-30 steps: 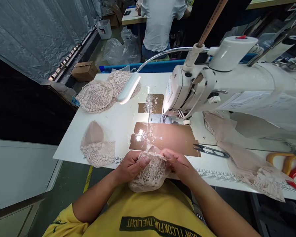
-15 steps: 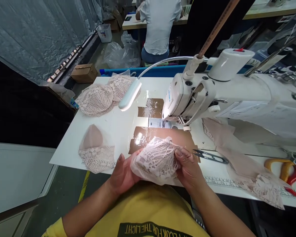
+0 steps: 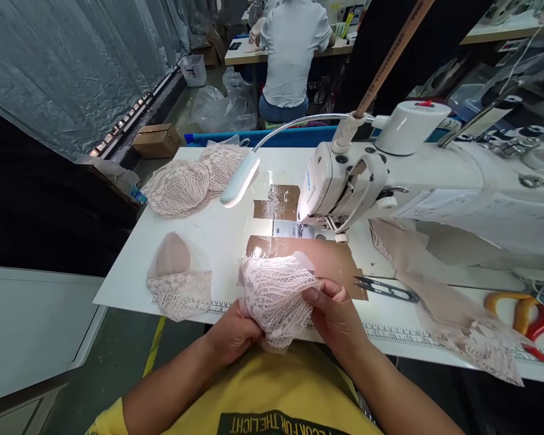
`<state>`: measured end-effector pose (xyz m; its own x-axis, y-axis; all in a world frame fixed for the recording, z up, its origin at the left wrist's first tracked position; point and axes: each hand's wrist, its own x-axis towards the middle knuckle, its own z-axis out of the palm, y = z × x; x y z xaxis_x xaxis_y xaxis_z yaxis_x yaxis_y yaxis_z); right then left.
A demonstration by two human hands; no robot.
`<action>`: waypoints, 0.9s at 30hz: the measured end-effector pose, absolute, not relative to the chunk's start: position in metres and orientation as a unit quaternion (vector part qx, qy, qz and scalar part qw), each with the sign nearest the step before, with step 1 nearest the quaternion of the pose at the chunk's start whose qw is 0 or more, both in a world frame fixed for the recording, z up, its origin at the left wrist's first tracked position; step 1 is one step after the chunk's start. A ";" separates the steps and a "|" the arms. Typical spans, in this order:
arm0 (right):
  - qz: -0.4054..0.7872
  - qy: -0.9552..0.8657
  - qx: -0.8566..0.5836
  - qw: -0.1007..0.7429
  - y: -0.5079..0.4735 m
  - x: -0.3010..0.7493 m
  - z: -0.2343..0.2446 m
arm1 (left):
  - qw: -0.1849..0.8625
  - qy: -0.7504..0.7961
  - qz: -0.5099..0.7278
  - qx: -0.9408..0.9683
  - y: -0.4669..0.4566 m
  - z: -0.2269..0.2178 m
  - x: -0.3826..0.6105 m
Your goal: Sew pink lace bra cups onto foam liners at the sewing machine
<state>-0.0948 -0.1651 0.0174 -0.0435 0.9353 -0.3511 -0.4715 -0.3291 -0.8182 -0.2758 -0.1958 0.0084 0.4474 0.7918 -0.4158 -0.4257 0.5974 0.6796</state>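
A pale pink lace bra cup (image 3: 278, 296) is held in front of my body, over the table's front edge. My left hand (image 3: 236, 331) grips its lower left side, the thumb on top and the other fingers hidden behind the lace. On the right edge, my right hand (image 3: 333, 308) pinches the fabric between thumb and fingers. Beyond the cup stands a white sewing machine (image 3: 340, 181), its needle area lit by a small lamp (image 3: 240, 180). Close to my right hand lie dark thread snips (image 3: 387, 289) on the table.
Another lace cup piece (image 3: 178, 278) lies at the left, with a stack of lace cups (image 3: 181, 187) behind it. Lace and mesh fabric (image 3: 435, 302) trails along the right side, near orange-and-red-handled scissors (image 3: 541, 329). A person in a white shirt (image 3: 295, 54) sits beyond.
The lace cup has turned and its lace side is spread flatter toward me. My left hand has gone from open fingers beneath it to a closed grip; my right has shifted slightly left.
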 end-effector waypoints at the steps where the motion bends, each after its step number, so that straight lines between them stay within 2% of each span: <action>1: 0.671 -0.251 -0.454 0.530 -0.164 -0.093 0.017 | 0.815 0.356 0.356 0.286 -0.196 0.008 -0.284; 3: 0.657 -0.257 -0.455 0.544 -0.161 -0.088 0.018 | 0.816 0.307 0.315 0.376 -0.196 0.010 -0.304; 5: 0.664 -0.298 -0.447 0.520 -0.159 -0.083 0.020 | 0.780 0.273 0.307 0.472 -0.192 0.021 -0.320; 8: 0.699 -0.434 -0.391 0.413 -0.160 -0.082 0.029 | 0.601 0.335 0.367 0.626 -0.183 0.045 -0.331; 10: 0.683 -0.532 -0.355 0.352 -0.163 -0.086 0.036 | 0.488 0.382 0.347 0.704 -0.176 0.060 -0.327; 11: 0.662 -0.570 -0.351 0.337 -0.165 -0.088 0.040 | 0.471 0.391 0.320 0.723 -0.173 0.064 -0.323; 14: 0.597 -0.632 -0.368 0.330 -0.170 -0.094 0.044 | 0.506 0.396 0.246 0.725 -0.170 0.065 -0.311; 20: 0.540 -0.631 -0.400 0.387 -0.172 -0.098 0.040 | 0.527 0.396 0.252 0.708 -0.174 0.050 -0.304; 27: 0.520 -0.623 -0.434 0.391 -0.171 -0.106 0.043 | 0.464 0.423 0.262 0.733 -0.170 0.057 -0.306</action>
